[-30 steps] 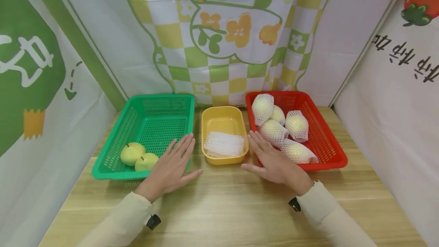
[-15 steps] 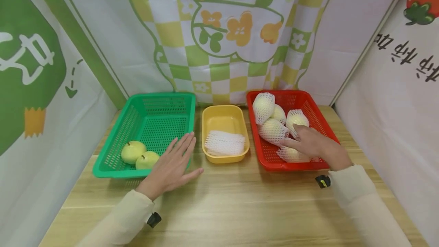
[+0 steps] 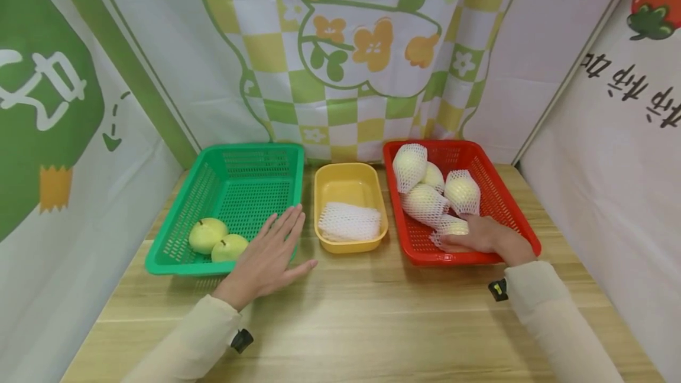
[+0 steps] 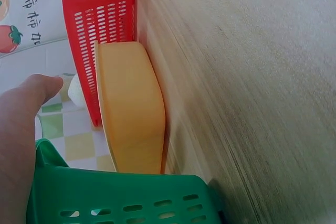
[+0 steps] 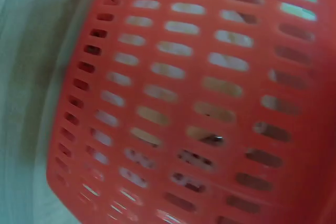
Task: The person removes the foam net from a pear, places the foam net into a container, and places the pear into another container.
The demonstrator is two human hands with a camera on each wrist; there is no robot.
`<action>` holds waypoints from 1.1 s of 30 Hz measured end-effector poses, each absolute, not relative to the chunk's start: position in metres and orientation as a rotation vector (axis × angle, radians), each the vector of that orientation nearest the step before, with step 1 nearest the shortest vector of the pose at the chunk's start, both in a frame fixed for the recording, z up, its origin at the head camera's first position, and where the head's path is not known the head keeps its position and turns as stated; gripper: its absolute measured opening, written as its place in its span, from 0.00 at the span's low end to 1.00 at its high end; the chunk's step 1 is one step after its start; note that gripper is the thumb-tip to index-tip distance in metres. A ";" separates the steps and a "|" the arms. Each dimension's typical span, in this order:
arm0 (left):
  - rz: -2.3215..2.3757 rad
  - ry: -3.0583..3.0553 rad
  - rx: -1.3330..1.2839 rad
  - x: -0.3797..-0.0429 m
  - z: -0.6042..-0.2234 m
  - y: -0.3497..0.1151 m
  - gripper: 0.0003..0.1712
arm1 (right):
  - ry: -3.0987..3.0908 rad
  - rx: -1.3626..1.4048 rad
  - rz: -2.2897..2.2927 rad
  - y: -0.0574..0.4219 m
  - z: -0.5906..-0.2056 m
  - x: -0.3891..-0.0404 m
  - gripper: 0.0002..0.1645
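Observation:
In the head view my right hand reaches over the front rim of the red basket. Its thumb and fingers grip a pear in a white foam net, partly covered by the hand. Several more netted pears lie behind it. The right wrist view shows the basket's slotted wall close up, hiding most of the hand. My left hand lies with straight fingers over the right front corner of the green basket, which holds two bare pears.
Between the baskets stands a yellow tray with a stack of white foam nets in its front half. All stand on a wooden table. Printed curtains close off the back and sides.
My right hand has moved from the red basket's left edge over to its front right, then lowered onto the front netted pear. The left hand stays in place.

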State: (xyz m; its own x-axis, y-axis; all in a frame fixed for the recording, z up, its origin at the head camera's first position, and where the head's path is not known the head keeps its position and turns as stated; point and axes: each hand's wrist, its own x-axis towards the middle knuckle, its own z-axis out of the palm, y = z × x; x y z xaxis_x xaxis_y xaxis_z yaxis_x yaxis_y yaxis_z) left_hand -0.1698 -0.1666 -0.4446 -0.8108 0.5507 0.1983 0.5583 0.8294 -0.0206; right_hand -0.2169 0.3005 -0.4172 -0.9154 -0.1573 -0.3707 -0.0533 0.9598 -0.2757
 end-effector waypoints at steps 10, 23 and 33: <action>-0.052 -2.827 -0.859 -0.170 -0.444 -0.166 0.57 | 2.725 -0.205 -0.381 0.298 -0.418 -0.220 0.53; -0.063 -2.850 -0.854 -0.168 -0.441 -0.166 0.57 | 2.825 -0.323 -0.300 0.303 -0.388 -0.226 0.36; -0.063 -2.849 -0.861 -0.168 -0.442 -0.166 0.56 | 2.939 -0.456 -0.246 0.295 -0.354 -0.224 0.34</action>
